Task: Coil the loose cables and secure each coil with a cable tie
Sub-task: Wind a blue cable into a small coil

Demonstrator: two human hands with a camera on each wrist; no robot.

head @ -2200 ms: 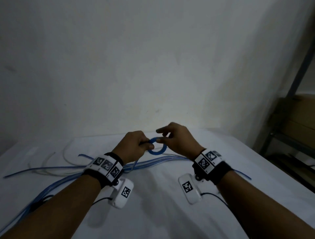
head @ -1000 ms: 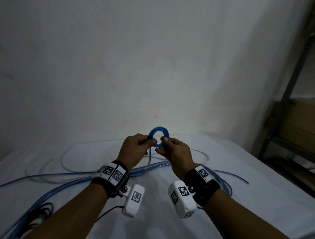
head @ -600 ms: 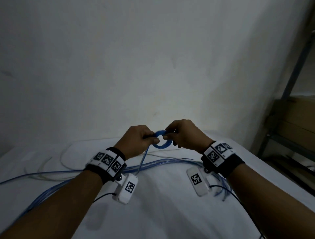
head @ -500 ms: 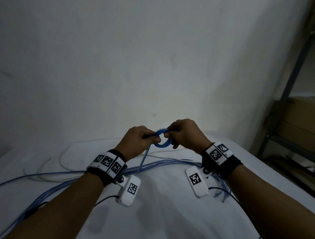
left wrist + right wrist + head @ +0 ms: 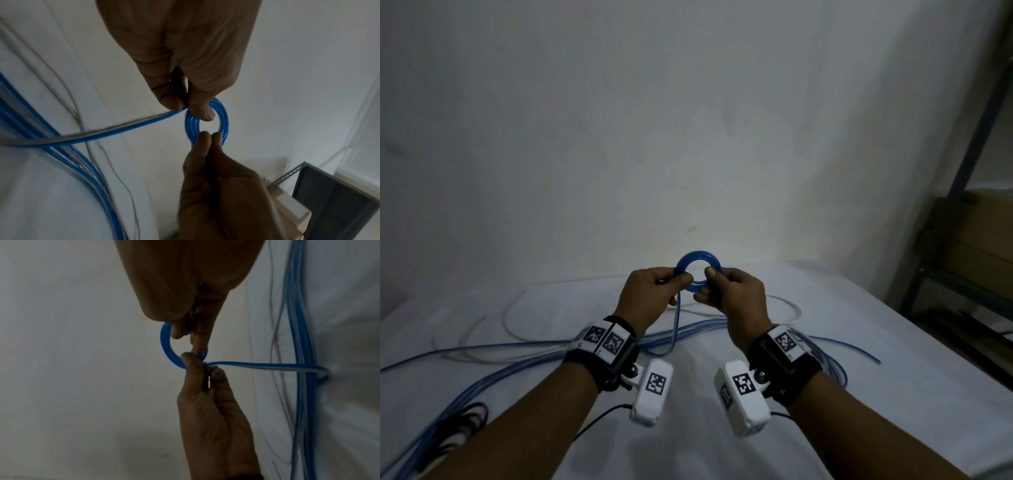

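A small coil of blue cable (image 5: 698,264) stands upright in the air between both hands, above the white table (image 5: 688,445). My left hand (image 5: 683,279) pinches the coil's left side, where a loose blue strand (image 5: 675,322) hangs down to the table. My right hand (image 5: 709,277) pinches the right side with thumb and fingers. In the left wrist view the left hand (image 5: 185,108) grips the coil (image 5: 224,116) from above and the strand (image 5: 102,133) runs off left. In the right wrist view the right hand (image 5: 185,335) holds the coil (image 5: 166,347). No cable tie shows.
Long loose blue cables (image 5: 482,373) sprawl over the table behind and left of my wrists. Pale thin cables (image 5: 524,322) loop near the wall. A black cable (image 5: 460,425) lies at the lower left. A metal shelf with cardboard boxes (image 5: 976,246) stands at the right.
Both hands turned and dropped a little, and the coil now stands upright above the fingertips. The right hand shifted from over the coil to gripping its right side.
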